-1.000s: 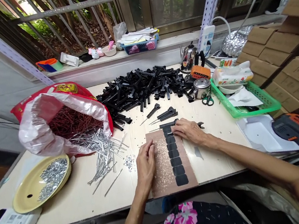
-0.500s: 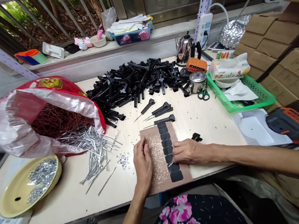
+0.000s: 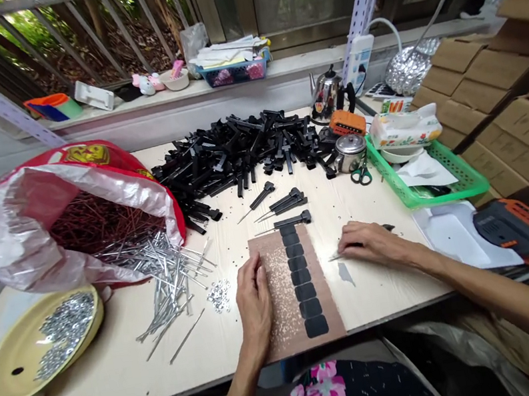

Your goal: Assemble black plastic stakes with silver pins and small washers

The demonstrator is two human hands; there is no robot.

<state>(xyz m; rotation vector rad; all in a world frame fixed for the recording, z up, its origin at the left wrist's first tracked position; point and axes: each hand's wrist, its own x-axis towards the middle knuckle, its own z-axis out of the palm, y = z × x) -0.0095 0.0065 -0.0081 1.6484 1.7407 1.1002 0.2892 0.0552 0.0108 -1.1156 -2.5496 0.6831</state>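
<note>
A brown board lies at the table's front edge with a column of black pads on it. My left hand rests flat on the board's left edge, fingers stretched. My right hand is on the table just right of the board, fingers closed on a thin metal pin with a black end. A small dark flat piece lies below it. Several black-handled pins lie just beyond the board.
Behind is a pile of black plastic parts. A red and clear bag of metal pins spills loose pins at left, near a yellow plate of small metal bits. A green basket, orange drill and cardboard boxes stand right.
My right hand moved from the top of the board down the pad column, then off to the right onto the table. My left hand stayed on the board's left edge.
</note>
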